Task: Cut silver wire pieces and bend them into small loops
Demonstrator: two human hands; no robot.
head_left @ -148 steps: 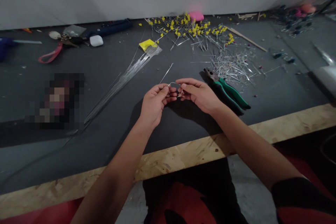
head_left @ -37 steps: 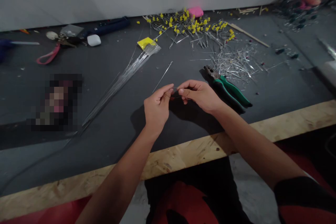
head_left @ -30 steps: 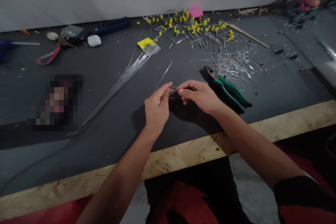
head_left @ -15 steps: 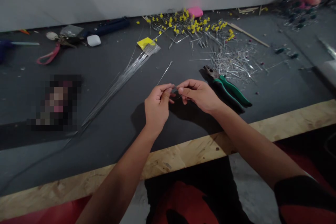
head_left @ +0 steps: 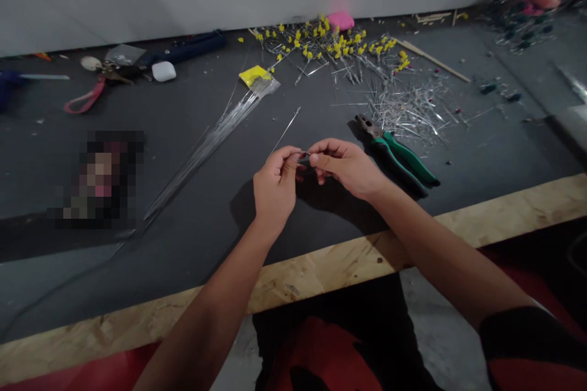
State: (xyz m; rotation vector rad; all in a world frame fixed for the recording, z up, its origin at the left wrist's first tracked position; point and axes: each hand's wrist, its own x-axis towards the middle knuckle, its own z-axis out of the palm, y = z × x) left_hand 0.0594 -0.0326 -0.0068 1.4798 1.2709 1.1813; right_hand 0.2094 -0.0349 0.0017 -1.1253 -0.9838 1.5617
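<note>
Thin wire: A thin wire (head_left: 304,153) is held between the two hands, mid-scene, over a dark tabletop (head_left: 220,208); its full shape is hidden by the fingers.
Left hand: One part of the wire is pinched between thumb and forefinger of the left hand (head_left: 276,182); what is done by the lower fingers cannot be told.
Right hand: Another part is pinched just beside, by thumb and forefinger of the right hand (head_left: 343,166).
Handling: The wire is judged light, springy, smooth enough to slip and not fragile; it is best taken in the fingertips, back from possibly sharp ends.
Far side: A loose wire (head_left: 286,130) is laid beyond the left hand; contact there cannot be told. Yellow-tipped wires (head_left: 343,46) are heaped farther off.
Left side: A bundle of long wires (head_left: 202,143) is stretched diagonally.
Right side: Movement is judged limited by pliers (head_left: 408,157), laid near the right hand beside a heap of short wires (head_left: 408,104).
Near edge: A pale wooden strip (head_left: 312,269) is crossed by both forearms; most room is judged to be left on its far side.
</note>
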